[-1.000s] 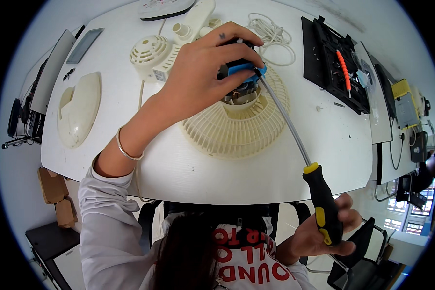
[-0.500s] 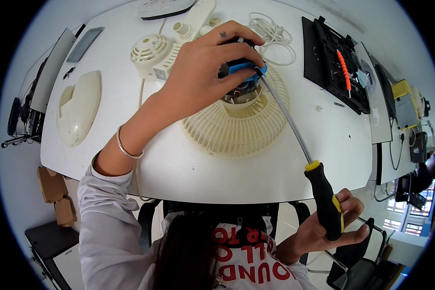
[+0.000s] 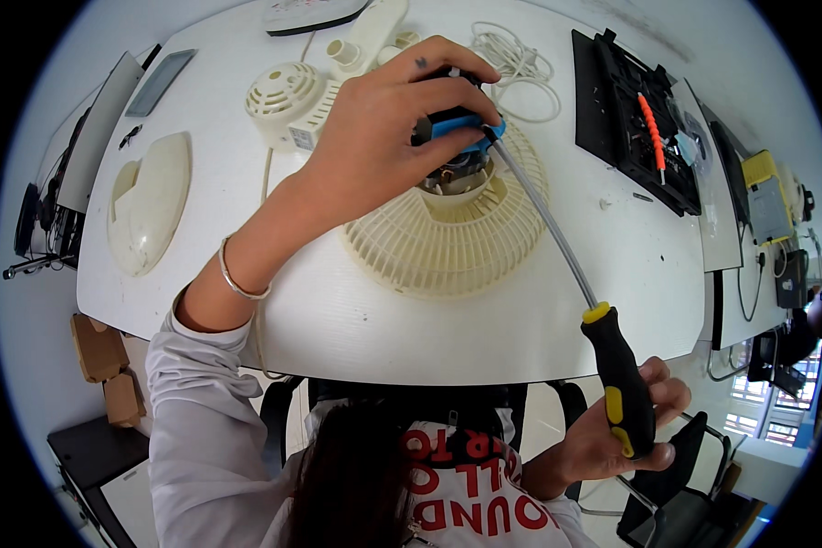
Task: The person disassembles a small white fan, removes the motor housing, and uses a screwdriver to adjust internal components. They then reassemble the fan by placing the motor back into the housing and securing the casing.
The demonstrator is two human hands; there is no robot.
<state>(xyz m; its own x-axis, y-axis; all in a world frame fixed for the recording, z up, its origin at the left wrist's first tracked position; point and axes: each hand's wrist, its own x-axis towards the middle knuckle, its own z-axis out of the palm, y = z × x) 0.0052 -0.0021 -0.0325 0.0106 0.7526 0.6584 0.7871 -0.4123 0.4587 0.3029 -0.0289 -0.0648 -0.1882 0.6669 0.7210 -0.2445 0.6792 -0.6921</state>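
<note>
My left hand (image 3: 402,119) is closed round a fan motor (image 3: 461,164) with a blue and black body, which sits on the hub of a round cream fan grille (image 3: 438,251). In my right hand (image 3: 612,438) is the black and yellow handle of a long screwdriver (image 3: 616,365), thumb and fingers against its end. The shaft slants up and left, and its tip meets the blue part of the motor beside my left thumb. What exactly the tip touches is too small to tell. My left fingers hide much of the motor.
Behind my left hand lie a cream vented fan housing (image 3: 288,100) and a coiled cable (image 3: 516,59). A cream shell cover (image 3: 151,205) rests at the left near a grey tablet-like slab (image 3: 161,84). An open black tool case (image 3: 621,119) with an orange rod (image 3: 650,132) stands at the right.
The screwdriver handle has turned about its axis, showing its yellow patches on another side, and shifted slightly right. My right fingers have rolled round it. My left hand and the motor stay put.
</note>
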